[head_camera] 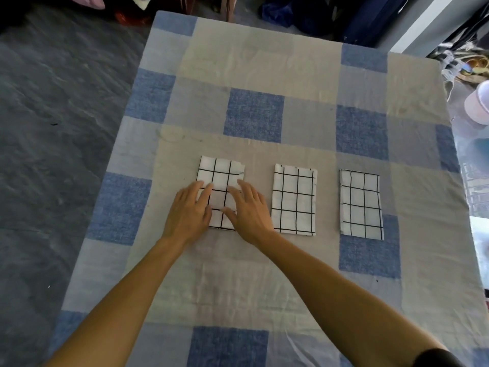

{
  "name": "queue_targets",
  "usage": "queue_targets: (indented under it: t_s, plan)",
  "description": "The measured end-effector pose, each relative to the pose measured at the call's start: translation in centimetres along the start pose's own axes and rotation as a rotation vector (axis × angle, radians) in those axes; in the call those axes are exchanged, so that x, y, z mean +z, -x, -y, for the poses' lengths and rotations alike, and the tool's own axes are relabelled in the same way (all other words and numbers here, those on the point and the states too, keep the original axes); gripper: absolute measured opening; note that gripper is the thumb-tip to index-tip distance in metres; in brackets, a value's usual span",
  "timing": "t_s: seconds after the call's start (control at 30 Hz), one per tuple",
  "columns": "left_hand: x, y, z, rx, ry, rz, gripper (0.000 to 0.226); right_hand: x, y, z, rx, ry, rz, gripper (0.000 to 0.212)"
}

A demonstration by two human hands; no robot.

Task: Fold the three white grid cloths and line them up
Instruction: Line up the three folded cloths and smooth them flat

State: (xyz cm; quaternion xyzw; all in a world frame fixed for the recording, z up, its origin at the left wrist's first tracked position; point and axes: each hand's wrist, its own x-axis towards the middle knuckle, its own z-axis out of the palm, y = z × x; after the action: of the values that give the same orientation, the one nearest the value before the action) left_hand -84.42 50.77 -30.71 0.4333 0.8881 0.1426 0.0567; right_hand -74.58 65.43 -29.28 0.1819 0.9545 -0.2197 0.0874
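Both my hands are down flat on the leftmost grid cloth (221, 176), and here is how it looks. My left hand (189, 210) lies over the cloth's left edge, fingers straight and slightly spread, palm partly on the bedding beside it. My right hand (248, 210) covers the lower right side of the same cloth, fingers stretched out and relaxed, thumb pointing in toward the middle. Nothing gripped, nothing pinched, just flat fingers resting on the fabric.

That cloth is folded into an upright rectangle, its top right corner a little uneven. Just to its right, with a gap between, sits the middle grid cloth (294, 200), folded to the same sort of shape and lying free. Further right, past another gap, is the third grid cloth (361, 203), also folded, tilted very slightly. All three sit in a row across the blue and beige checked sheet (254, 115), none touching another.

The grey floor covering (53, 102) runs along the left, and a pale cap-like thing (479, 104) sits off the right edge
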Motion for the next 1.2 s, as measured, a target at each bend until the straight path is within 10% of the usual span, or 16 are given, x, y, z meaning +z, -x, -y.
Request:
queue_targets:
  t_s: [0.3, 0.57, 0.73, 1.2]
  plan:
    - [2.8, -1.8, 0.5, -0.078, -0.114, 0.266, 0.07, 0.3, -2.7, -3.3, -0.05, 0.26, 0.28, 0.072]
    - [2.5, -2.4, 0.2, -0.084, -0.165, 0.254, 0.077, -0.8, -1.7, -4.2, -0.083, 0.136, 0.143, 0.069]
    - [2.2, -4.5, -5.2, 0.097, -0.094, 0.166, 0.067, -1.7, 1.3, -8.9, 0.2, 0.057, -0.131, 0.064]
    - [8.8, -3.7, -14.2, 0.172, -0.149, 0.301, 0.072, -1.0, 4.3, -14.3, 0.234, 0.039, -0.024, 0.064]
